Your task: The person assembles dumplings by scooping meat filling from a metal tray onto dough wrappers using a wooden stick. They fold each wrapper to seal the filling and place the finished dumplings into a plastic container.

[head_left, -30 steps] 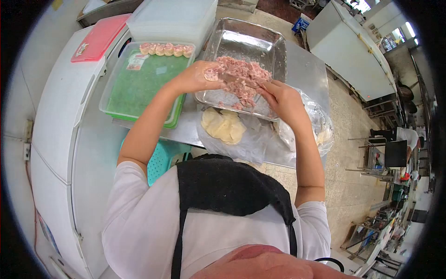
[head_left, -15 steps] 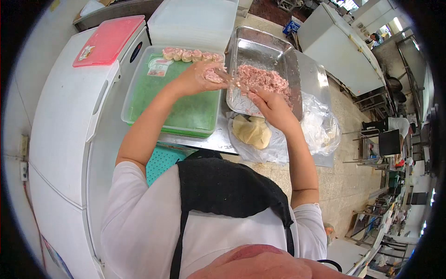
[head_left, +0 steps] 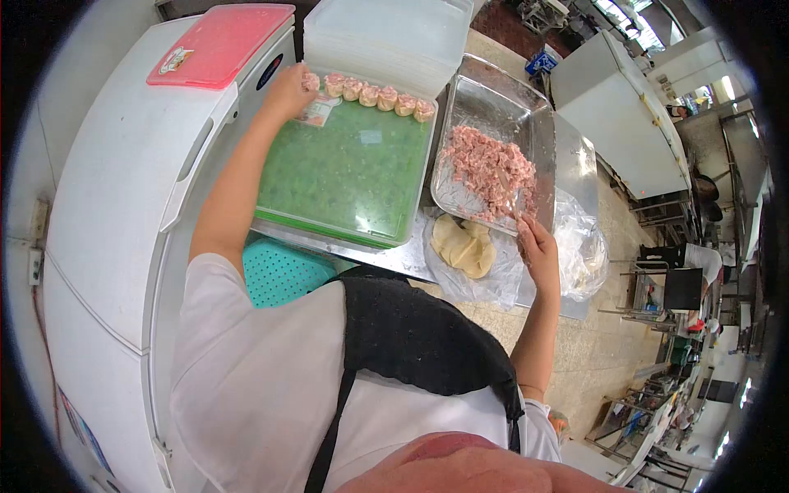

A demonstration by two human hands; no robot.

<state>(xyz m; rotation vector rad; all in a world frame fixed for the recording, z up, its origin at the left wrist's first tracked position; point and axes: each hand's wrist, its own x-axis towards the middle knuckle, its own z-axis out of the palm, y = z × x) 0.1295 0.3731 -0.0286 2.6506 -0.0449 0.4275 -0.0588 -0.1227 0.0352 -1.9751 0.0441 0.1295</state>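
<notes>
At the far left corner of the green-bottomed plastic tray, my left hand has its fingers closed around a meat-filled dumpling. A row of several similar dumplings runs along the tray's far edge beside it. My right hand is closed on the handle of a narrow spreading tool, whose blade rests in the pink minced meat. That meat lies in a deep metal pan. Close to my right hand is a pile of pale round dough wrappers on plastic film.
Behind the tray stand stacked clear plastic containers. A white chest freezer with a pink lid on top is at the left. Crumpled clear plastic lies right of the pan, and a turquoise perforated basket sits below the tray.
My left hand has moved from beside the pan to the tray's far left corner, carrying the dumpling. My right hand has drawn back toward me, leaving the tool's blade in the meat.
</notes>
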